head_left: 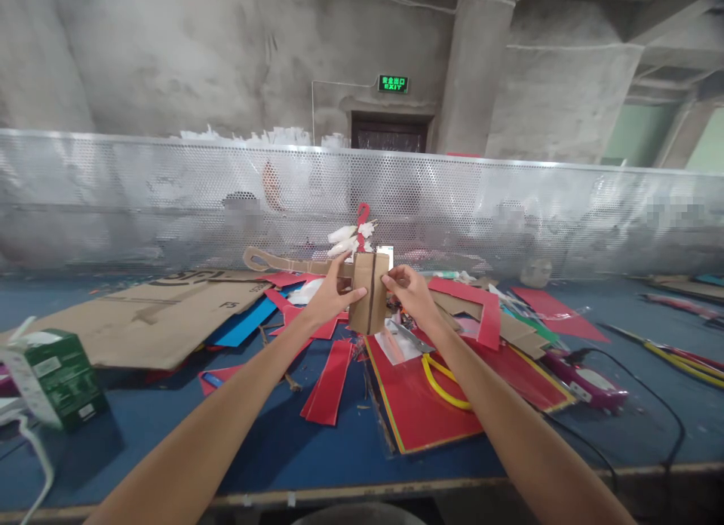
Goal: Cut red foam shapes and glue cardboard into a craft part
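I hold a small folded piece of brown cardboard [369,293] upright above the blue table [271,442], at arm's length. My left hand [331,293] grips its left side, thumb in front and fingers behind. My right hand [408,290] pinches its right edge. Just behind the piece rises a red loop with white feather-like bits [354,234]. Under my hands lie red paper strips [329,391] and a large red sheet [421,408].
Yellow-handled scissors [430,366] lie on the red sheet. Flat brown cardboard [152,317] covers the left, with a green box [59,378] at the left edge. A pink glue gun [588,382] with a black cable lies right. A perforated metal screen [509,208] borders the far side.
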Demonstrator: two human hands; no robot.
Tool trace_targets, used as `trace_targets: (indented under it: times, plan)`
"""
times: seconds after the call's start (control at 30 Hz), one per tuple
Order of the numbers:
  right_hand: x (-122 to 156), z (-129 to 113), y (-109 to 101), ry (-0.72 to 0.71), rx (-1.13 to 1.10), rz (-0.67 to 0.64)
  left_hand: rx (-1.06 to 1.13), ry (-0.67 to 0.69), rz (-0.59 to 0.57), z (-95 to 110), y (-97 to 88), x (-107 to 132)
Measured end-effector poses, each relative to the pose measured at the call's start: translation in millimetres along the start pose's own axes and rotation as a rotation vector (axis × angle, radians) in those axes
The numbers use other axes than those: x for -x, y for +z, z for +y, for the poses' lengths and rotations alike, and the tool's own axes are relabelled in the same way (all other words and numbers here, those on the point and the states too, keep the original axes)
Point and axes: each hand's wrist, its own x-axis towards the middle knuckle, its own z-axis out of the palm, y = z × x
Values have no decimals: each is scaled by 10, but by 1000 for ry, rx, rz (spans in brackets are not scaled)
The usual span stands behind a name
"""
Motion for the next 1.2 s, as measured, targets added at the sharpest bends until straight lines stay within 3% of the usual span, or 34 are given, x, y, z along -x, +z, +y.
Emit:
trace_targets:
  times: [0.2,0.63,1.2]
  plan:
    - [15,63,-9,62,-32,-37,-118,-42,68,-61,6,-11]
    - [22,112,-10,97,-14,-64,-144,-55,83,-43,16,-15]
    - [88,-16,38,153,-37,-109,-375,-39,153,-47,-1,-15]
